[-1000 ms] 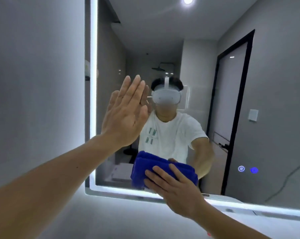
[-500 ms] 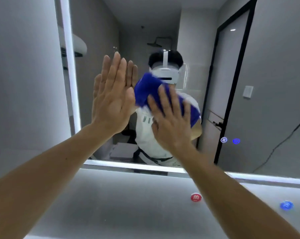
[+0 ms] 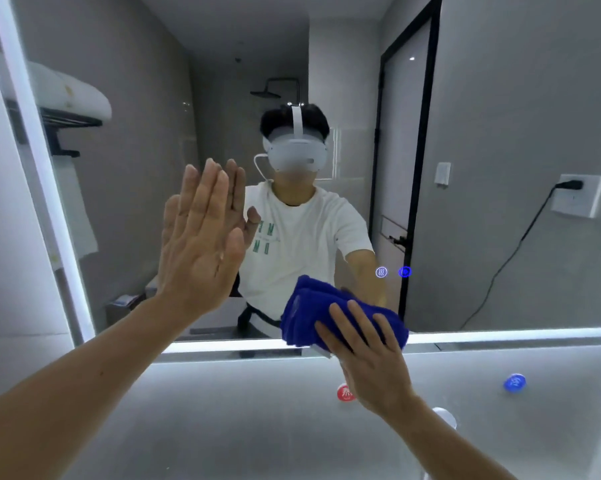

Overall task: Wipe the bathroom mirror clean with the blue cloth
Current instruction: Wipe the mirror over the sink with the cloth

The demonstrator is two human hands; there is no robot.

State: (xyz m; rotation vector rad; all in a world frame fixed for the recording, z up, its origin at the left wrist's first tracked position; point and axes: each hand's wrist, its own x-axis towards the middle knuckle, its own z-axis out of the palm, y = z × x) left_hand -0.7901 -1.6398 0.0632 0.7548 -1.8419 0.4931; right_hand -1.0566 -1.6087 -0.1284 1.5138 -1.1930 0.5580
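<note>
Flat against the mirror (image 3: 188, 98), left of centre: the left hand (image 3: 202, 244), palm to the glass, fingers straight and close together, thumb alongside, holding nothing. Meets its own reflection fingertip to fingertip.

Low on the glass, right of centre, overlapping the lit strip (image 3: 500, 336) along the bottom edge: the blue cloth (image 3: 309, 313), folded into a thick pad. Pressed there by the right hand (image 3: 371, 358), fingers stretched out and slightly spread over the near side of the pad, laid on it rather than curled round it. Cannot tell where the thumb lies.

Just right of the cloth and higher on the glass: two small glowing touch icons, one white (image 3: 381, 272), one blue (image 3: 405, 271), side by side.

Below the mirror, on the grey surface (image 3: 223, 410): a red round marker (image 3: 344, 392), partly hidden behind the right hand, and a blue round marker (image 3: 514, 382) well apart to the right. Near the right wrist, a rounded chrome piece (image 3: 444, 415), mostly out of view.

In the reflection: a person in a white T-shirt and a white headset, a shower head (image 3: 266, 93) behind, a black-framed door (image 3: 410, 168) to the right, a wall socket (image 3: 576, 194) with a black plug and hanging cable at far right, and a white towel on a black rack (image 3: 70, 95) at upper left.
</note>
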